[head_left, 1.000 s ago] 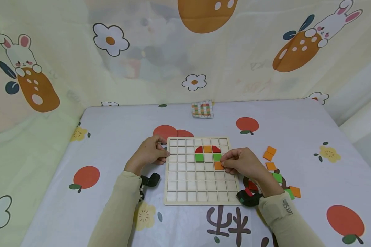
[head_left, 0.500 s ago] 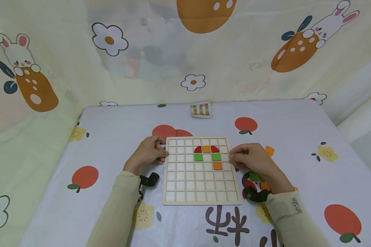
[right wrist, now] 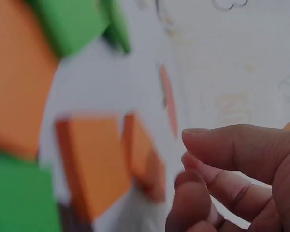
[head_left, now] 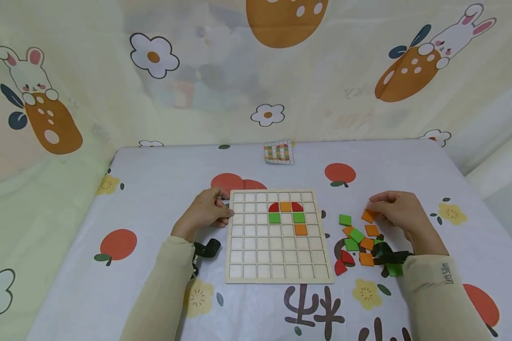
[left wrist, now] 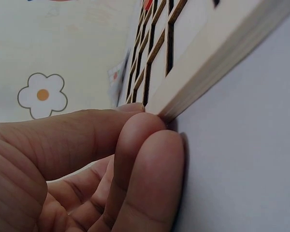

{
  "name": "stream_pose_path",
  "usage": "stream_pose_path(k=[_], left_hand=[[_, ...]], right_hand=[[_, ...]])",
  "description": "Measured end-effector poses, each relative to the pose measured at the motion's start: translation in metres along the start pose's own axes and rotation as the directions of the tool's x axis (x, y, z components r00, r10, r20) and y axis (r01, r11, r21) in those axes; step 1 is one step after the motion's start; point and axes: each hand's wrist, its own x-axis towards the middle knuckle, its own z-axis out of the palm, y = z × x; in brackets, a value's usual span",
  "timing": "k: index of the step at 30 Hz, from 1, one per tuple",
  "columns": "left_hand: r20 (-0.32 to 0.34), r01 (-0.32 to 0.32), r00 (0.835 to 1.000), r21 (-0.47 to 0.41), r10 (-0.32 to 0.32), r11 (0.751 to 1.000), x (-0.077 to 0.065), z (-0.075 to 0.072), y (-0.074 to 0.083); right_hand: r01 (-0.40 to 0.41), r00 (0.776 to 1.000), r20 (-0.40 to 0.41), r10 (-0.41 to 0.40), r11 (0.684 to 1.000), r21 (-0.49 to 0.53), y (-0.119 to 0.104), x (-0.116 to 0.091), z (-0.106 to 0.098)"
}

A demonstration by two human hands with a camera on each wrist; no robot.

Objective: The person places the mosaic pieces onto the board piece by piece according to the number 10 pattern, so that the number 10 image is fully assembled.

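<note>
In the head view, a square wooden grid board (head_left: 256, 244) lies on the table, with red, orange and green tiles in its upper cells. My left hand (head_left: 202, 210) pinches the board's left edge; in the left wrist view its thumb and fingertips (left wrist: 157, 169) meet at the frame (left wrist: 198, 72). My right hand (head_left: 401, 215) hovers at the far side of the loose tiles, close to an orange tile (head_left: 369, 216). In the right wrist view its thumb and fingers (right wrist: 217, 145) are loosely bent with nothing between them, apart from the orange tiles (right wrist: 99, 166).
Right of the board lie several loose tiles, among them a green tile (head_left: 344, 220), orange tiles (head_left: 366, 259) and red quarter-round tiles (head_left: 340, 267). A small patterned card (head_left: 279, 152) stands at the table's back edge. Behind it hangs a printed cloth (head_left: 213, 94).
My right hand has left the orange tile in the board and moved right to the loose tiles, which show more fully now. My left hand stays at the board's edge.
</note>
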Motion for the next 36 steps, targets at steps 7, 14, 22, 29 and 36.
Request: stream_pose_path(k=[7,14,22,29,36], left_hand=[[-0.002,0.009,1.000,-0.005,-0.009,1.000,0.001,0.000,0.000],[-0.006,0.005,1.000,-0.002,-0.005,1.000,0.001,0.001,-0.001],[-0.005,0.002,1.000,-0.001,-0.002,1.000,0.002,0.000,-0.002],[-0.008,-0.004,1.000,0.005,0.004,1.000,0.003,0.000,-0.002],[0.002,-0.009,1.000,-0.011,0.009,1.000,0.000,0.000,0.000]], right_hand=[[-0.087,0.996,-0.014,0.086,0.995,-0.049,0.009,0.005,-0.004],[-0.080,0.997,0.004,0.080,0.994,-0.069,0.008,0.002,-0.004],[-0.060,0.997,-0.061,0.056,0.996,-0.060,0.007,-0.002,0.000],[-0.009,0.999,-0.034,0.011,0.998,0.055,0.010,-0.003,0.004],[0.063,0.998,-0.015,-0.061,0.980,0.190,0.004,-0.009,0.004]])
